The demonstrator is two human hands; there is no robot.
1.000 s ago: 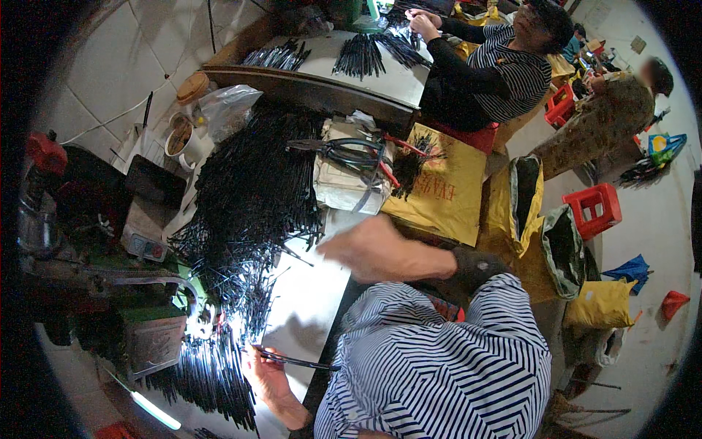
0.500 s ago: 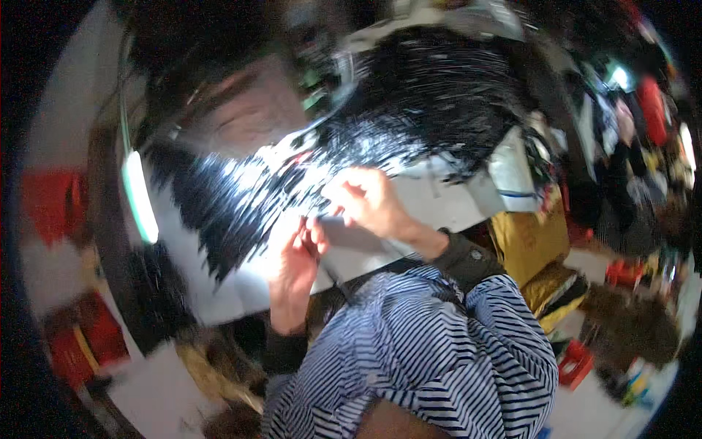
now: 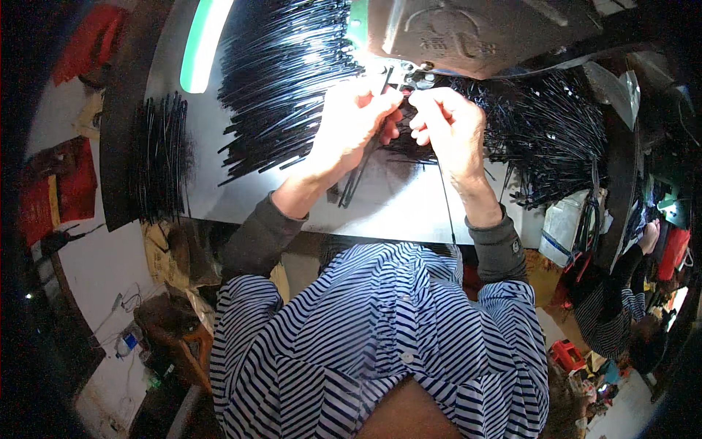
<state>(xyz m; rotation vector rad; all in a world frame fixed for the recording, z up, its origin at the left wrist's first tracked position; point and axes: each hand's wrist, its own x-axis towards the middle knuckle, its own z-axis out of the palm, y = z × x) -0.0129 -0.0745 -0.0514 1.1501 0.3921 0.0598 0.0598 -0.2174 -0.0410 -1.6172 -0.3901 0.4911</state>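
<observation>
My left hand [image 3: 347,124] is closed around a few black wires [image 3: 354,184], whose lower ends slant down over the pale tabletop. Close beside it, my right hand [image 3: 457,132] pinches one thin black wire [image 3: 445,194] that hangs toward the table's front edge. Both sets of fingertips nearly meet just below the small metal parts [image 3: 411,75] of a machine with a brown metal housing [image 3: 475,44]. Glare washes out part of the left hand, and the exact wire ends between the fingers are hard to make out.
Large heaps of black wires lie left [image 3: 285,80] and right [image 3: 556,135] of the machine. A separate wire bundle [image 3: 162,157] rests at the table's left side. A bright lamp [image 3: 205,47] shines overhead. Rightward are a white container [image 3: 561,228] and another person [image 3: 607,314].
The view has swung and sharpened, bringing the machine to the top centre. My left hand has risen to the machine's metal parts, and the right now sits beside it with a wire hanging down.
</observation>
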